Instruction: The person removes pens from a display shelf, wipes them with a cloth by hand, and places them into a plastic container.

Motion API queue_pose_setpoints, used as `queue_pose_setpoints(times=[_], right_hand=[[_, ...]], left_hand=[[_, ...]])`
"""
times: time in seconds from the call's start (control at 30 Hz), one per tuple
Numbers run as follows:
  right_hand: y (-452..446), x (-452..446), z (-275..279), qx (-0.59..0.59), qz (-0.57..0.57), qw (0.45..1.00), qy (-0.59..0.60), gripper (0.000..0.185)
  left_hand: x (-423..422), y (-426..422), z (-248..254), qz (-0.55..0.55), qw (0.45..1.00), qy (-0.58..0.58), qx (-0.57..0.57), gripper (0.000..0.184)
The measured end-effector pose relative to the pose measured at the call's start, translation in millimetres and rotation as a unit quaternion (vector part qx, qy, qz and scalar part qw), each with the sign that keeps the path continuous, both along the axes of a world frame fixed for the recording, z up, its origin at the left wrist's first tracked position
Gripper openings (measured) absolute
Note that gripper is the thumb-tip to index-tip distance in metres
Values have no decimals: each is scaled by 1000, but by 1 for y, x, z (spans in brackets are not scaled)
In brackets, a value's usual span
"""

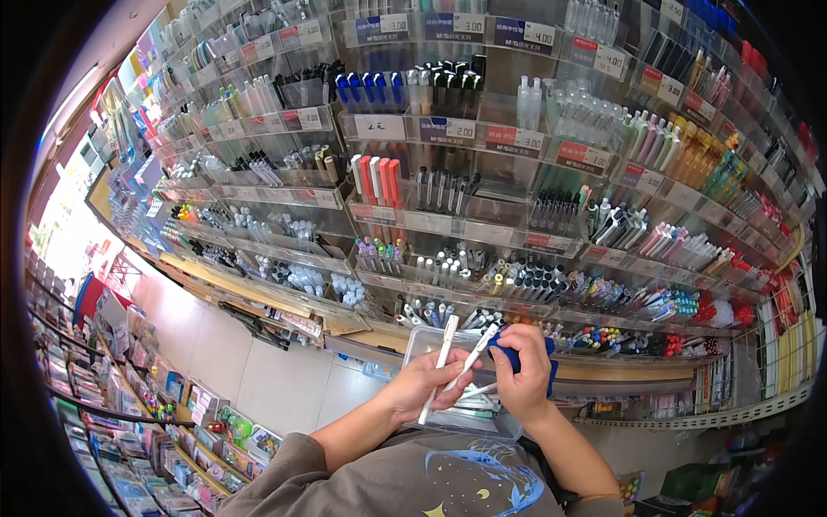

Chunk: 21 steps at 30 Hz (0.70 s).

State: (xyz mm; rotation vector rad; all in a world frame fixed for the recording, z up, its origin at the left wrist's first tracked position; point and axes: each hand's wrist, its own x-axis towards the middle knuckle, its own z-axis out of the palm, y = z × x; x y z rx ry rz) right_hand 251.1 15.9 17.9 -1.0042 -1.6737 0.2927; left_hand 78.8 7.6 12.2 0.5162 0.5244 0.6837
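Observation:
My left hand (pixel 424 388) is closed around two white pens, a more upright white pen (pixel 444 349) and a slanted white pen (pixel 475 355). My right hand (pixel 524 375) grips a dark blue cloth (pixel 510 342), part of which sticks out past the fingers. The cloth is close beside the upper end of the slanted pen; whether it touches the pen I cannot tell. Below both hands is a clear plastic box (pixel 415 339) with several white pens (pixel 478 403) lying in it. My hands partly cover the box.
Ahead rises a tiered clear pen rack (pixel 482 228) with price labels and many pens. A wooden ledge (pixel 620 376) runs below it. Tiled floor (pixel 267 370) shows at left, with a low stationery shelf (pixel 185 431) beyond. A white wire grid (pixel 788 345) stands at right.

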Motion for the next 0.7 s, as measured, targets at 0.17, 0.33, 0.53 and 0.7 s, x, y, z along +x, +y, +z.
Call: queue_pose_setpoints(times=[0.17, 0.33, 0.53, 0.7], right_hand=[[-5, -5, -6, -32, 46, 998, 2, 18], [-3, -1, 2, -27, 40, 999, 6, 17], [-3, -2, 5, -19, 14, 997, -77, 16], [0, 6, 9, -79, 90, 989, -89, 14]], left_hand=[[1, 0, -1, 9, 1000, 18, 16, 21], [2, -1, 0, 22, 999, 39, 30, 22], [10, -5, 2, 70, 989, 107, 79, 19], [6, -6, -4, 67, 987, 118, 84, 18]])
